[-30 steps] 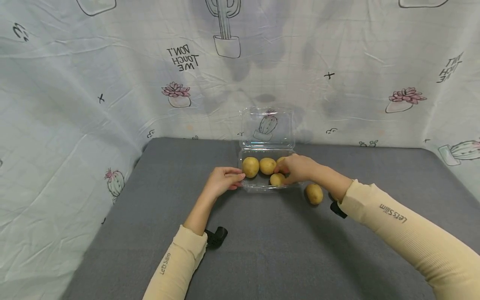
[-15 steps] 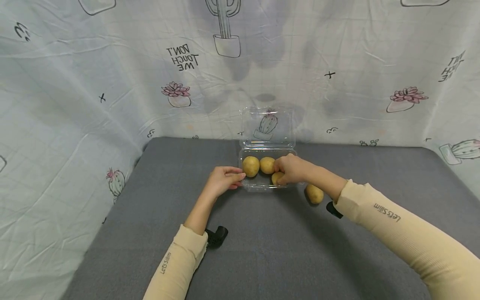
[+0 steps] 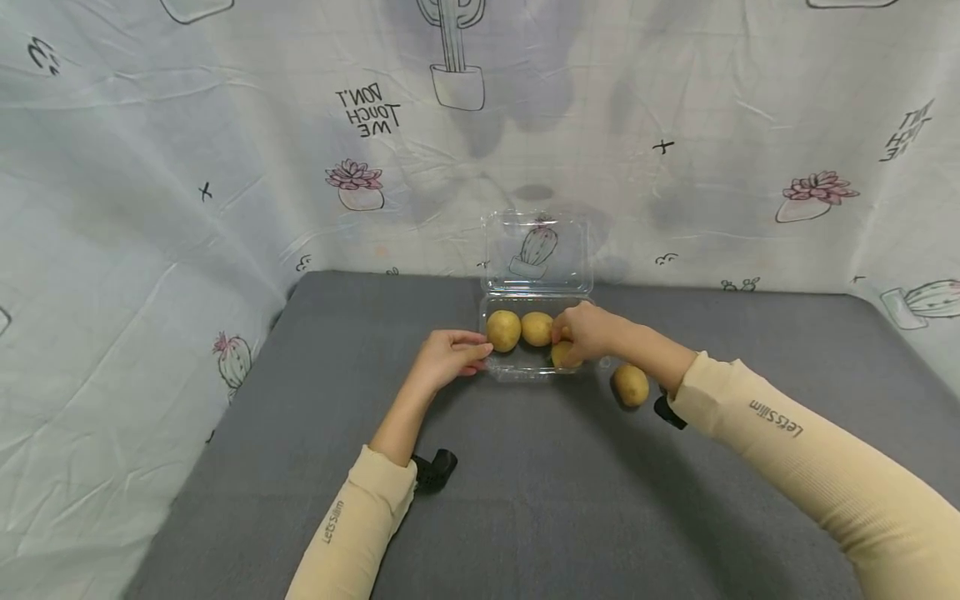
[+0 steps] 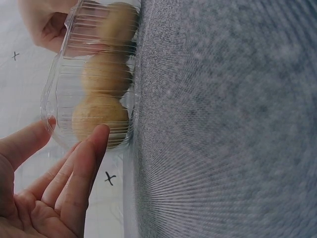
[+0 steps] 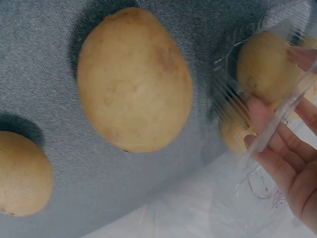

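Observation:
A clear plastic hinged container (image 3: 521,360) stands on the table with its lid (image 3: 536,250) raised; several potatoes lie inside. My left hand (image 3: 444,358) touches the container's left wall with nearly straight fingers (image 4: 81,178), close to the leftmost potato (image 3: 503,331). Another potato (image 3: 537,328) sits beside that one. At the right end, my right hand (image 3: 588,329) reaches in and holds a potato (image 3: 566,355) near the front wall between thumb and fingers. A further potato behind it is mostly hidden by this hand.
Outside the container, to its right, a potato (image 3: 631,385) lies on the grey table (image 3: 525,500). A second loose potato (image 5: 22,173) shows in the right wrist view. A printed white curtain (image 3: 675,100) hangs behind the table.
The right hand has shifted the front potato slightly to the right inside the container. My left hand has stayed at the container's left wall.

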Demonstrator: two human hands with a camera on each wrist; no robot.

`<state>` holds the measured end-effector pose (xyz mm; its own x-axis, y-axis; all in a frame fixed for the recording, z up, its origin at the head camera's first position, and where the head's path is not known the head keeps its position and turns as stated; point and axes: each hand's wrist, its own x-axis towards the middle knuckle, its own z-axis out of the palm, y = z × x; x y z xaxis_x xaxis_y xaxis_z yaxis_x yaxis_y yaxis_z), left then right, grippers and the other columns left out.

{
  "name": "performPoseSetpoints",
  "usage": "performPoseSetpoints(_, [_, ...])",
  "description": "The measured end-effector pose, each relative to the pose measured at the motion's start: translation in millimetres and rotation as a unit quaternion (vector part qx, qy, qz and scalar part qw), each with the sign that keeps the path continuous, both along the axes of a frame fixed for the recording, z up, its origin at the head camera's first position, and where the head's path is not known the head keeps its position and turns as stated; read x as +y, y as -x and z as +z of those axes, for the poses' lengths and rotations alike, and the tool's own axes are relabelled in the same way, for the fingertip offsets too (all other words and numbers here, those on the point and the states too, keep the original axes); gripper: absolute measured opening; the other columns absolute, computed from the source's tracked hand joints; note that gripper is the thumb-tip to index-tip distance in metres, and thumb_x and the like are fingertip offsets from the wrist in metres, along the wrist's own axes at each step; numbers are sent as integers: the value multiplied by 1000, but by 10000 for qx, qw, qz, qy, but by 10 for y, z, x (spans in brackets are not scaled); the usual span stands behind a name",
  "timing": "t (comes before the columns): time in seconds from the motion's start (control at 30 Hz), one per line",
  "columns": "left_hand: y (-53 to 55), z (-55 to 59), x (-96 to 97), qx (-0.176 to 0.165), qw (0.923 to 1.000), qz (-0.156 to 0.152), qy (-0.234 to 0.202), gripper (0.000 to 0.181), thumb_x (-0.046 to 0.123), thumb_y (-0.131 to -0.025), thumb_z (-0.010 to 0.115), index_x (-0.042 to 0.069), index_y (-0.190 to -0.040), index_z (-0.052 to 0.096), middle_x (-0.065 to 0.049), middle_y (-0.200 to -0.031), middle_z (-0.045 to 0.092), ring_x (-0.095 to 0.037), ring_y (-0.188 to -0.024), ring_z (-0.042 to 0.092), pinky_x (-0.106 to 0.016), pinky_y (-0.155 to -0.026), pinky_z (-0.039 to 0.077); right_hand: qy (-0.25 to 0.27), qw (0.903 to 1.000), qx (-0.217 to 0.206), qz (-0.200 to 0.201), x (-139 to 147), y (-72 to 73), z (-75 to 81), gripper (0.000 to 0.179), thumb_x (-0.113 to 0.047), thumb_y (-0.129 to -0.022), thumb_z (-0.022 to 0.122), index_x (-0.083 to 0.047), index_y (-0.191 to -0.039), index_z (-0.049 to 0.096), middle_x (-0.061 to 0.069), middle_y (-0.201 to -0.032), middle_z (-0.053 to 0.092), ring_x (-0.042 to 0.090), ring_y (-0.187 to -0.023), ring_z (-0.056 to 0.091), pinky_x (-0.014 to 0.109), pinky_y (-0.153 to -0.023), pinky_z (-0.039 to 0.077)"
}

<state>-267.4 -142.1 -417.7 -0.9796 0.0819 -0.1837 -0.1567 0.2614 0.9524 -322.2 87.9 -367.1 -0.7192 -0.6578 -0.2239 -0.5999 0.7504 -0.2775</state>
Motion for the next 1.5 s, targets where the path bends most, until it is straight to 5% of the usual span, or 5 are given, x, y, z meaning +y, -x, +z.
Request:
performPoseSetpoints(0.27, [15,-9,15,2,10000,-16,-66,33,18,-86,67,-2,-112,64,-19,-103,67,-23,-79,68,-33,-73,56,-342,9993,-91,-68,-21,-15,72,16,-2,-67,71,-3,-71,55,-2,-63,42,9,-54,33,18,-49,29])
performPoseSetpoints(0.53, [15,-24,31,-58,9999,-11,-104,32,16,-86,67,-2,-112,63,-20,-104,67,-27,-82,68,-33,-73,56,-469,9988,-116,-42,-31,-74,131,51,7,-67,65,-16,-55,21,-6,-53,15,7,-48,12,18,-45,12])
performPoseSetpoints(1.03, [-5,1,36,-42,10000,-9,-56,32,16,-86,67,-2,-112,64,-20,-104,67,-25,-80,68,-34,-73,56,-626,9962,92,-592,-50,-107,95,37,-6,-73,63,-13,-55,31,-5,-51,20,8,-48,15,19,-44,14])
performPoseSetpoints(1.27, [-8,-5,13,-32,10000,-12,9,32,17,-86,66,-1,-113,63,-19,-104,67,-26,-82,68,-33,-72,56,308,9977,350,-485,56,-111,174,16,-2,-72,71,4,-86,68,11,-80,66,22,-73,62,32,-63,54])
performPoseSetpoints(1.5, [-11,-20,-10,27,10000,-24,-32,33,17,-86,66,-2,-113,63,-20,-105,66,-28,-83,67,-34,-73,56,691,9962,410,-346,86,-147,218,7,-4,-76,71,-1,-82,70,8,-75,68,19,-70,64,30,-61,54])
